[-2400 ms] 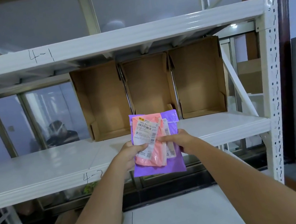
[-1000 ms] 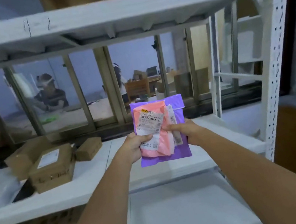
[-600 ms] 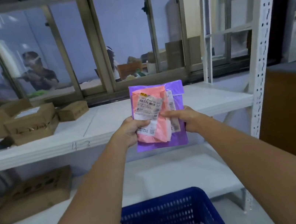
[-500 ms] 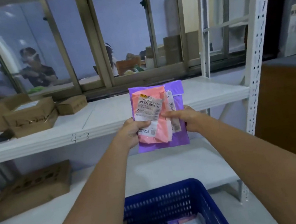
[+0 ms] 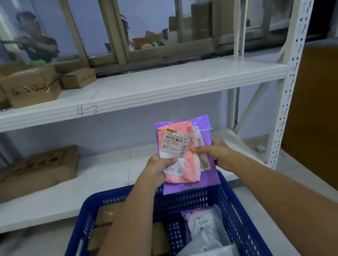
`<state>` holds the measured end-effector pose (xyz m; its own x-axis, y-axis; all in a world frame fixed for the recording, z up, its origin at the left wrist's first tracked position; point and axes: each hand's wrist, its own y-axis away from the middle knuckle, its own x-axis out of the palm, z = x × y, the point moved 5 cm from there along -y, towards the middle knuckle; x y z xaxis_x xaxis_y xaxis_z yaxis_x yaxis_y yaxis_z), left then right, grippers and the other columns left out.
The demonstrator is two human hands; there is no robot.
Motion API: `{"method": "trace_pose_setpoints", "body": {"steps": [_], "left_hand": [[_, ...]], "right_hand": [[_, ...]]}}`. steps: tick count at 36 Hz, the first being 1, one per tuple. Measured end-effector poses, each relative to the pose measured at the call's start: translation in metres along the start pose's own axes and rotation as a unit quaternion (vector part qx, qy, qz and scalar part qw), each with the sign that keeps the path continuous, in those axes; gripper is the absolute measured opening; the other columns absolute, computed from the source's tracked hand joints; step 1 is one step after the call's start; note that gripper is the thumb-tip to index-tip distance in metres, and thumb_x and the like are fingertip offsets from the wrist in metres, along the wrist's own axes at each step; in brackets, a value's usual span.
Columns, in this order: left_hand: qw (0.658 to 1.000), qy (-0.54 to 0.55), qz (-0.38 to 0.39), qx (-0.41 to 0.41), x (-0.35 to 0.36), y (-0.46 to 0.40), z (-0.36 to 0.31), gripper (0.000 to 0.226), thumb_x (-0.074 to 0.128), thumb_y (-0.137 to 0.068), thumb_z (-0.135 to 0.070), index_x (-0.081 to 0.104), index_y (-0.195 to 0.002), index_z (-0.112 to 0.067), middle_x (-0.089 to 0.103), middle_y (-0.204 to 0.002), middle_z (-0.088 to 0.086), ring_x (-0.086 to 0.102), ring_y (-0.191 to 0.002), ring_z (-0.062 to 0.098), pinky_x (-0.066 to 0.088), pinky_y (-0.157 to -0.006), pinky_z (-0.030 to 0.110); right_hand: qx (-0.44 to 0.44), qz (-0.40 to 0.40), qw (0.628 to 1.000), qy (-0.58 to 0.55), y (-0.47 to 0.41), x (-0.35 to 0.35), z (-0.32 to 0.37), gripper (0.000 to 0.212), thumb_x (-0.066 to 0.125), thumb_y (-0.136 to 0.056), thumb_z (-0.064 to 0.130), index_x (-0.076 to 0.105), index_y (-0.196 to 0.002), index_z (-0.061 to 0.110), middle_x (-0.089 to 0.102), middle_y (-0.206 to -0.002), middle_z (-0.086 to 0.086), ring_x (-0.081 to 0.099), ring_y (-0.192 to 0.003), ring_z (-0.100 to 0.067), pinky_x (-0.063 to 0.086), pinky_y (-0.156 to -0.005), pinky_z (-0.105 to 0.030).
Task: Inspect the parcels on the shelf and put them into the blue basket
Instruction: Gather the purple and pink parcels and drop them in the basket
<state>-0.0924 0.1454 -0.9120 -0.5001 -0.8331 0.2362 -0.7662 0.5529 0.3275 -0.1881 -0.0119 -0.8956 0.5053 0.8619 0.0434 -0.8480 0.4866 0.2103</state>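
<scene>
Head view: a pink parcel (image 5: 179, 155) lies flat against the front of a purple parcel (image 5: 210, 176), the two held upright as one stack above the far rim of the blue basket (image 5: 238, 209). A white label (image 5: 174, 143) with a barcode faces the camera on the pink parcel, and a second label strip shows at its right edge on the purple one. The left hand (image 5: 159, 170) grips the stack at its lower left, thumb curled over the front of the pink parcel and the other fingers hidden behind. The right hand (image 5: 216, 153) pinches the stack's right edge, thumb on the front and fingers wrapped round the back.

Both forearms reach out over the basket. Inside it lie grey mailers (image 5: 206, 243) on the right, one with a purple edge under it, and brown boxes (image 5: 105, 224) on the left, partly hidden by the left arm.

Behind the hands stands a white shelf rack (image 5: 178, 82). Its middle shelf has "4-3" written on the front edge and carries three cardboard boxes (image 5: 30, 85) at the left, the front one with handwriting on its side. The lower shelf holds a flat cardboard box (image 5: 35, 173) at the left. A perforated white upright (image 5: 297, 52) closes the rack at the right, with a brown panel (image 5: 329, 124) beyond it. Behind the rack is a window (image 5: 102, 21), through which a person (image 5: 37, 42) and more boxes show, blurred
</scene>
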Motion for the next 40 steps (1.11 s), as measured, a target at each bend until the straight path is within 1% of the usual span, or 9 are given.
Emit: {"method": "trace_pose_setpoints", "body": {"steps": [4,9,14,20,24,28,33,36,40], "left_hand": [[1.000,0.005,-0.012,-0.026,-0.006,-0.011,0.042,0.030,0.062,-0.081,0.014,0.063,-0.106,-0.002,0.067,-0.112,0.018,0.064,-0.100,0.035,0.053,-0.086,0.048],[0.998,-0.001,-0.028,-0.054,-0.012,-0.024,0.091,0.035,0.062,-0.081,0.014,0.062,-0.112,-0.001,0.066,-0.114,0.018,0.064,-0.104,0.035,0.052,-0.090,0.049],[0.995,-0.023,-0.026,-0.089,-0.016,-0.034,0.140,0.031,0.062,-0.081,0.013,0.063,-0.107,-0.003,0.065,-0.118,0.019,0.062,-0.109,0.036,0.050,-0.094,0.051],[0.990,-0.039,-0.032,-0.129,-0.018,-0.043,0.207,0.030,0.061,-0.082,0.014,0.063,-0.107,-0.003,0.065,-0.118,0.018,0.063,-0.107,0.035,0.050,-0.093,0.048],[0.986,-0.071,-0.039,-0.149,-0.022,-0.049,0.240,0.037,0.062,-0.082,0.014,0.060,-0.116,-0.001,0.065,-0.119,0.019,0.062,-0.107,0.036,0.052,-0.086,0.044],[0.977,-0.108,-0.033,-0.181,-0.029,-0.054,0.271,0.039,0.061,-0.081,0.015,0.060,-0.118,0.000,0.064,-0.121,0.019,0.062,-0.109,0.035,0.051,-0.090,0.046],[0.958,-0.174,0.008,-0.228,-0.036,-0.054,0.301,0.040,0.057,-0.081,0.019,0.060,-0.117,0.002,0.064,-0.120,0.017,0.058,-0.116,0.033,0.048,-0.098,0.044],[0.951,-0.184,0.019,-0.247,-0.039,-0.052,0.308,0.029,0.061,-0.082,0.014,0.060,-0.108,-0.001,0.066,-0.102,0.013,0.062,-0.103,0.026,0.052,-0.086,0.035],[0.951,-0.183,0.007,-0.247,-0.047,-0.057,0.317,0.043,0.069,-0.080,0.007,0.053,-0.119,-0.002,0.063,-0.115,0.012,0.063,-0.092,0.018,0.053,-0.070,0.025]], "right_hand": [[0.018,-0.013,1.000,0.001,-0.009,-0.006,-0.041,0.044,0.083,-0.070,0.003,0.066,-0.109,0.001,0.074,-0.102,-0.014,0.072,-0.091,-0.031,0.058,-0.083,-0.048],[0.040,-0.030,0.999,0.008,-0.014,-0.015,-0.089,0.031,0.081,-0.072,-0.001,0.066,-0.098,0.006,0.074,-0.095,-0.011,0.072,-0.082,-0.026,0.059,-0.069,-0.037],[0.076,-0.045,0.996,0.023,-0.018,-0.026,-0.139,0.049,0.084,-0.067,0.002,0.064,-0.111,0.005,0.074,-0.102,-0.010,0.072,-0.089,-0.028,0.058,-0.083,-0.046],[0.096,-0.076,0.991,0.045,-0.017,-0.041,-0.197,0.035,0.084,-0.068,0.001,0.063,-0.095,0.012,0.073,-0.099,-0.007,0.071,-0.088,-0.024,0.057,-0.081,-0.039],[0.113,-0.102,0.986,0.067,-0.019,-0.047,-0.228,0.055,0.086,-0.064,0.001,0.058,-0.112,0.007,0.070,-0.105,-0.005,0.069,-0.092,-0.023,0.058,-0.078,-0.037],[0.133,-0.124,0.978,0.104,-0.022,-0.055,-0.259,0.078,0.091,-0.055,0.002,0.048,-0.120,0.004,0.067,-0.109,-0.010,0.068,-0.094,-0.026,0.058,-0.082,-0.046],[0.140,-0.104,0.969,0.174,-0.016,-0.054,-0.277,0.075,0.085,-0.062,-0.006,0.040,-0.121,0.003,0.059,-0.108,-0.009,0.061,-0.102,-0.026,0.053,-0.089,-0.042],[0.153,-0.050,0.954,0.255,-0.014,-0.049,-0.284,0.079,0.082,-0.067,-0.005,0.033,-0.129,0.003,0.053,-0.109,-0.008,0.054,-0.105,-0.023,0.051,-0.088,-0.035],[0.179,-0.030,0.915,0.359,-0.009,-0.051,-0.298,0.063,0.083,-0.069,0.005,0.034,-0.109,0.011,0.051,-0.093,-0.002,0.052,-0.090,-0.020,0.045,-0.070,-0.029]]}}
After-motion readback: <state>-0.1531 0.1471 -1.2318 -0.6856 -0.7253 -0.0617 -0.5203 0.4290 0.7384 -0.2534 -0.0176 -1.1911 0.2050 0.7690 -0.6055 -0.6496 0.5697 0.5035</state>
